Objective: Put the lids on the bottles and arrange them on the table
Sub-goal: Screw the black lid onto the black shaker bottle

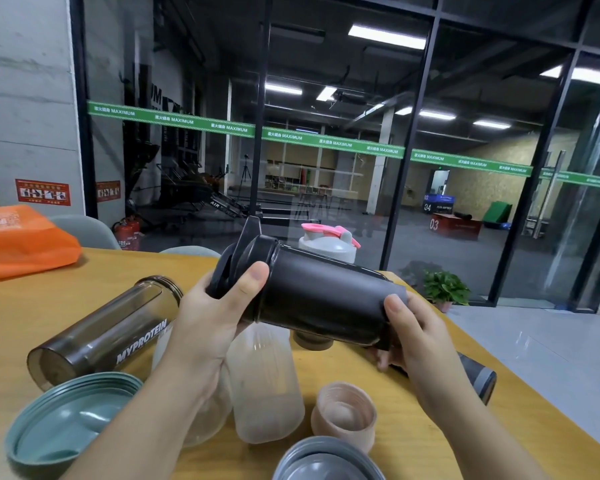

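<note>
Left grip (219,306) clasps the black lid (243,261); right grip (416,334) clasps the black bottle (326,299) base. Lid-fitting step. Next: tighten, then stand it upright on the surface (430,427).

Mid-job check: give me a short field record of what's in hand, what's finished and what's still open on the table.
in hand: black shaker bottle, held sideways above the table
left hand: on the black lid, flip cap open
right hand: gripping the bottle's base
finished: white bottle with pink lid, upright at the far edge
lidless, lying down: smoky MYPROTEIN bottle; clear bottle
loose parts: green lid, grey lid, pink cup
table: yellow wood
</note>
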{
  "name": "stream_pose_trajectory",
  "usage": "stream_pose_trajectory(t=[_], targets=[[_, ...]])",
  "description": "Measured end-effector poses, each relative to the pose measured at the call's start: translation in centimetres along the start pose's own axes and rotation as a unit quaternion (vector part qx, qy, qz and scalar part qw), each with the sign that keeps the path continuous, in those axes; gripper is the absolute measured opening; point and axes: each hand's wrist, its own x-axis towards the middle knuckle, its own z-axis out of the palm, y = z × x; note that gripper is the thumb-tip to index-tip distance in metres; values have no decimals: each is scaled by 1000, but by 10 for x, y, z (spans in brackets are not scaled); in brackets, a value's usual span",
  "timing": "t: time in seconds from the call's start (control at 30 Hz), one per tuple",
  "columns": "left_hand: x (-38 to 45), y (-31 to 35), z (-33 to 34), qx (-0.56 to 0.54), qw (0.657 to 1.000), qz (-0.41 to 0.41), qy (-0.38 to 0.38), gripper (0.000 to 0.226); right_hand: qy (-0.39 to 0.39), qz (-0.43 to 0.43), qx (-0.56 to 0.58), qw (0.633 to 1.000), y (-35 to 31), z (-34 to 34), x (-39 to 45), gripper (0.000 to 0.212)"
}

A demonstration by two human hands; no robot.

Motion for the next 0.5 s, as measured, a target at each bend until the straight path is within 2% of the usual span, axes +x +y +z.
stream_pose_trajectory(t=[0.07, 0.27, 0.4, 0.5], targets=[[0, -2, 0, -1, 1000, 4, -6, 67, 5, 12, -4, 1000, 0, -1, 1, 50], [1, -4, -2, 17, 999, 20, -28, 60, 12, 76, -61, 995, -2, -1, 1, 68], [1, -4, -4, 48, 997, 30, -46, 68, -8, 126, -77, 989, 0, -1, 0, 74], [2, -5, -5, 54, 996, 33, -56, 57, -21, 156, -104, 982, 1, -2, -1, 88]])
